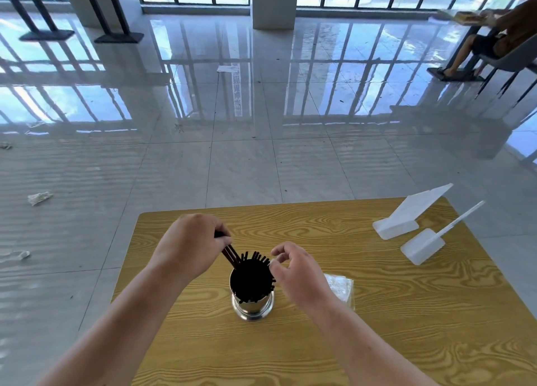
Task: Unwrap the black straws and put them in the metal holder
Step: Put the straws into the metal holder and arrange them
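A shiny metal holder (252, 307) stands upright near the middle of the wooden table (377, 313), filled with several black straws (252, 278). My left hand (191, 246) is up and to the left of the holder, pinching a few black straws whose lower ends lean into the holder's mouth. To the right of the rim hovers my right hand (296, 272), its fingers curled and apart, fingertips touching the straw tops. A crumpled clear plastic wrapper (341, 288) lies on the table just right of that hand.
Two white plastic stands (406, 217) (424, 244) sit at the table's far right corner. Scraps of wrapper (39, 198) lie on the glossy tiled floor to the left. A seated person (494, 40) is at the far right by the windows.
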The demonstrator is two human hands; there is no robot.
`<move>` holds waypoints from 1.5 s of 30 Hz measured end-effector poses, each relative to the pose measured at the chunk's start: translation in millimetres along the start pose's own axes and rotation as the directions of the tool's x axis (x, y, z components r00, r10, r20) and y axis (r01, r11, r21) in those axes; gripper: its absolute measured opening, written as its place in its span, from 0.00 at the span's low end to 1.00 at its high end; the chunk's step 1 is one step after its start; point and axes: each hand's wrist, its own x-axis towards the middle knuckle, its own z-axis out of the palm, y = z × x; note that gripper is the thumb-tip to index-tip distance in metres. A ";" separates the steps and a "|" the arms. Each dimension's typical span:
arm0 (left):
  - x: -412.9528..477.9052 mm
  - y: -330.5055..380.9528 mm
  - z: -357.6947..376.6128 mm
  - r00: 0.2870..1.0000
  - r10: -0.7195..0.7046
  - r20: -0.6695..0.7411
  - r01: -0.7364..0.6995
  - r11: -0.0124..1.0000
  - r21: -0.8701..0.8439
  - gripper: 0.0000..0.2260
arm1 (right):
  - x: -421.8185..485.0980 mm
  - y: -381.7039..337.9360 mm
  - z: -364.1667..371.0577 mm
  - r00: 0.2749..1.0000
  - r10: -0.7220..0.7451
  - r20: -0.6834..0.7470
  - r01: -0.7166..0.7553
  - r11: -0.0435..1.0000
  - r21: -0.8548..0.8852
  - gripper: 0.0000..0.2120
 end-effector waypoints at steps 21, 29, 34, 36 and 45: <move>-3.9 -11.1 14.4 0.894 -0.251 0.370 0.379 -0.016 -0.925 0.07 | 10.9 -63.8 -25.6 0.957 -0.016 0.291 -0.256 0.432 0.865 0.19; -32.0 -29.7 73.3 0.907 -0.247 0.340 0.405 0.728 -0.553 0.11 | 15.4 -63.4 -39.3 0.990 -0.083 -0.111 0.112 0.953 0.283 0.17; -48.6 -27.9 93.2 0.898 -0.138 0.418 0.194 0.976 -0.094 0.29 | 4.8 -36.9 -9.7 0.993 -0.099 0.068 0.100 0.995 -0.013 0.12; -54.0 -25.9 103.4 0.898 -0.098 0.429 0.153 0.983 -0.097 0.32 | 0.9 -23.5 0.6 0.991 -0.088 0.099 0.091 0.995 -0.030 0.07; -61.8 -24.2 123.7 0.957 -0.044 0.288 0.096 0.981 -0.169 0.17 | -5.8 2.0 0.7 1.000 0.031 -0.004 -0.029 0.976 0.215 0.11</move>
